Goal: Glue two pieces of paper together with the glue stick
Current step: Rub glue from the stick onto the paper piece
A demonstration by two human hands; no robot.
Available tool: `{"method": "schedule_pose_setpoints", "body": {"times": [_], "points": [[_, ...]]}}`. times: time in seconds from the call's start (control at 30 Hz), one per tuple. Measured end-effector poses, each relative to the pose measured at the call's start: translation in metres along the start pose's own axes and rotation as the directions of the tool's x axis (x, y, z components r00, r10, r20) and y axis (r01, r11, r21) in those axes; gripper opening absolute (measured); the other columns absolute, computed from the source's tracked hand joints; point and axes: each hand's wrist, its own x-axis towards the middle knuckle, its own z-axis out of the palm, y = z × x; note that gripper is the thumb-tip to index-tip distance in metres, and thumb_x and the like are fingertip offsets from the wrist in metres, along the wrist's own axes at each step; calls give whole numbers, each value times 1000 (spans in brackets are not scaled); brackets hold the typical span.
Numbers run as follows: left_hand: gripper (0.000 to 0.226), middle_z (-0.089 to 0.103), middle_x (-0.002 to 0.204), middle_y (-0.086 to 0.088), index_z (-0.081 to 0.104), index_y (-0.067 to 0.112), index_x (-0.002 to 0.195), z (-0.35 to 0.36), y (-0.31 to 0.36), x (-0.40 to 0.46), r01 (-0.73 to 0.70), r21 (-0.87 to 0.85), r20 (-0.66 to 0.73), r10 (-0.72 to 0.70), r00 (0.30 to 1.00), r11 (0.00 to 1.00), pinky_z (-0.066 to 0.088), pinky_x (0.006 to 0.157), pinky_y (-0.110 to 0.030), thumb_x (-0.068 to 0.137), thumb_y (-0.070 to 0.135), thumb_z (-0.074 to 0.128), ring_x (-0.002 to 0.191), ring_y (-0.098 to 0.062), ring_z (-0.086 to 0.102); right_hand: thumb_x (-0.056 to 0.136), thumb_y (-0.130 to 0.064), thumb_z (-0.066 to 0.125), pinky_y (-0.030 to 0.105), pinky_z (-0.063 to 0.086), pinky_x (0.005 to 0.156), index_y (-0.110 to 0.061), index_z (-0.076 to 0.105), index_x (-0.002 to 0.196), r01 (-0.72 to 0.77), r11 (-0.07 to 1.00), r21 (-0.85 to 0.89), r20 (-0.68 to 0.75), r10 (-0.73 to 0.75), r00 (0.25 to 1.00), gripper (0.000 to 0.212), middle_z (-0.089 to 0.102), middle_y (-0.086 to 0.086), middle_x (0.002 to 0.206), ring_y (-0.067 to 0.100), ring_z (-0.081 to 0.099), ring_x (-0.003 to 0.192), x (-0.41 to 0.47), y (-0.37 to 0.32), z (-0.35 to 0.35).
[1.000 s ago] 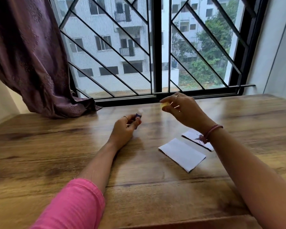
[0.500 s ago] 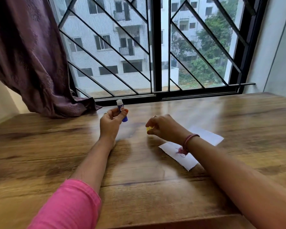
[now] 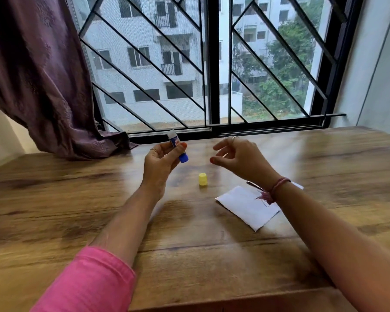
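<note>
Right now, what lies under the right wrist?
A white paper lies flat on the table beneath the right wrist. A second paper shows beyond it, mostly covered by the arm; whether they overlap is hidden.

1 glue stick (image 3: 177, 148), uncapped. 1 yellow cap (image 3: 202, 179), upright on the desk (image 3: 77, 199). 2 paper pieces: one (image 3: 245, 207) at the cap's 4 o'clock, the second (image 3: 298, 186) mostly hidden behind the wrist. 2 hands: left hand (image 3: 161, 164), right hand (image 3: 241, 158). 1 curtain (image 3: 36, 75).
</note>
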Motion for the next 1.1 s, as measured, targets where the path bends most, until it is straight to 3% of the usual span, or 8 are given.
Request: {"method": "schedule_pose_setpoints", "body": {"times": [0.2,0.33,0.43,0.57,0.7,0.87,1.0,1.1], "points": [[11,73,76,4,63,12,90,20,3,-19,59,-27,111,-56,992,998,56,72,-23,82,8,70,77,-9,69,74,-29,78,23,47,62,-17,64,95,-102,954,283,-13,110,994,28,71,0,79,6,62,64,-16,-16,-13],[18,73,80,0,64,10,93,34,5,-32,85,-48,226,-72,971,995,57,83,-30,77,12,71,81,-13,70,68,-32,83,14,47,60,-19,63,98,-109,974,200,39,103,994,38,70,-5,86,3,60,62,-39,-21,-17],[22,72,80,1,63,12,92,45,7,-41,119,-75,288,-92,953,990,57,80,-28,72,16,72,80,-13,70,61,-39,84,10,49,61,-22,58,99,-123,982,145,41,118,992,50,67,-10,90,5,65,68,-52,-18,-18],[23,71,80,-2,61,12,90,56,5,-50,189,-107,318,-146,937,976,58,74,-26,71,18,72,77,-14,70,59,-42,83,17,51,58,-21,59,92,-145,941,305,-30,162,986,45,70,-6,83,5,67,65,-60,-12,-13],[25,69,79,-5,59,10,89,58,2,-52,230,-146,330,-172,928,962,57,69,-24,70,19,73,74,-15,69,66,-30,82,14,47,53,-13,61,92,-147,886,440,-54,190,980,37,72,1,77,10,69,65,-64,-13,-4],[24,70,79,-5,61,8,87,57,0,-50,198,-130,326,-147,934,972,55,78,-24,70,20,74,78,-15,67,73,-25,77,16,49,49,-8,63,92,-169,862,477,-68,228,971,28,71,3,71,8,68,63,-68,-14,-1],[18,70,79,-4,66,11,82,57,0,-52,169,-114,315,-125,941,979,53,84,-26,69,19,75,79,-15,66,83,-20,67,17,50,52,-3,62,99,-200,817,541,-3,240,971,24,72,8,80,6,67,63,-69,-16,-2],[17,70,78,-3,69,12,83,56,1,-51,172,-112,311,-130,941,979,52,83,-26,69,20,74,79,-15,65,91,-22,56,17,49,54,-4,65,100,-256,717,648,100,254,962,22,72,11,86,8,67,68,-70,-16,-1]]}}
